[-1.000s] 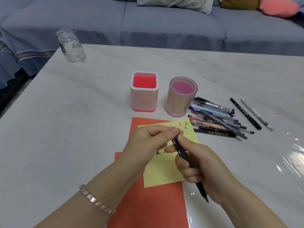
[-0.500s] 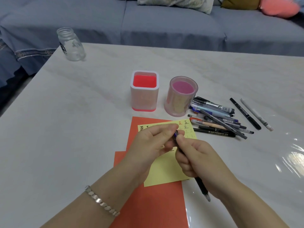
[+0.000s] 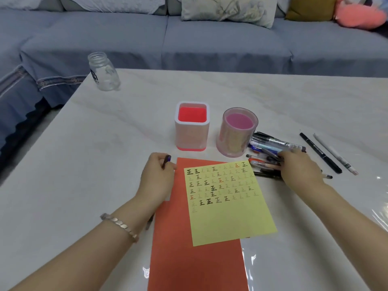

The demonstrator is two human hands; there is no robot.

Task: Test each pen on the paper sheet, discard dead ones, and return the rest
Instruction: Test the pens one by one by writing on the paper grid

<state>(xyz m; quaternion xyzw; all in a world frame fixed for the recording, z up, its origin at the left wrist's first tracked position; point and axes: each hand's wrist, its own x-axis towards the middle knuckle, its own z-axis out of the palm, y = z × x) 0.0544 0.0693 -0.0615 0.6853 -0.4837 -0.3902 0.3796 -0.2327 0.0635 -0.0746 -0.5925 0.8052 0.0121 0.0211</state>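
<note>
Pen (image 3: 167, 160) now in left hand (image 3: 156, 179) alone, fingers curled round it, left of paper sheet (image 3: 226, 217). Right hand (image 3: 300, 169) gone to pen pile (image 3: 270, 143); grip unclear. Next test likely.

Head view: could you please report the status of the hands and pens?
Left hand grips purple pen. Right hand on pen pile, grip unclear. Paper sheet unobstructed.

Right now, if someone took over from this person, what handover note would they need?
Left hand grips a dark pen beside the orange sheet.
Right hand lies on the pen pile; grasp unclear.
Yellow test sheet carries rows of marks.
Square holder and round holder look empty.
A black pen and a white pen lie apart on the right.
Left: test remaining pens, discard dead ones, return the rest.
</note>
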